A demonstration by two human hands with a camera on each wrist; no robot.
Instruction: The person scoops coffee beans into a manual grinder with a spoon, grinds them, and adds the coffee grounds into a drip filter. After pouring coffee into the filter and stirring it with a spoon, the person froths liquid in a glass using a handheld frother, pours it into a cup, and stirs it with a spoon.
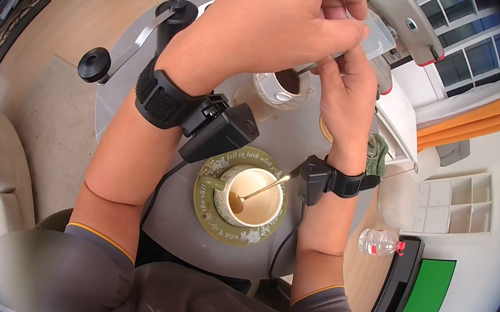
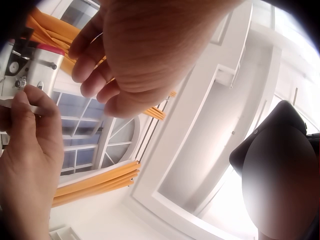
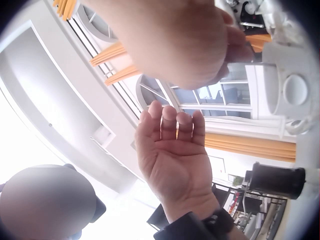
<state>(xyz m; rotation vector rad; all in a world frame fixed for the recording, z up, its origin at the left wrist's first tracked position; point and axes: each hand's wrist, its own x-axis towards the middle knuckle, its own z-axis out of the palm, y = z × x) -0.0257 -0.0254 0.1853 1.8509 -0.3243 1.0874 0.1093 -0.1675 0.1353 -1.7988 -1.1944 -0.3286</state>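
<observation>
My right hand (image 1: 347,99) pinches a thin-handled utensil (image 1: 307,68) between thumb and index finger. Its lower end goes into the mouth of a clear jar (image 1: 251,98) with a white rim, and dark brown grounds (image 1: 288,80) show inside. Close above, my left hand (image 1: 283,24) overlaps the right one in the head view. From the right wrist, the left palm (image 3: 175,165) faces the camera with loosely bent fingers and nothing in it. Nearer my body, a cup (image 1: 266,207) holding a gold spoon (image 1: 265,187) stands on a green saucer (image 1: 201,216).
A black hand-crank grinder (image 1: 177,15) stands at the table's far left, its crank reaching out past the edge. Behind my hands is a silver machine (image 1: 409,22) with red trim. A green cloth (image 1: 377,155) lies by the right wrist. Camera cables run from both wrists.
</observation>
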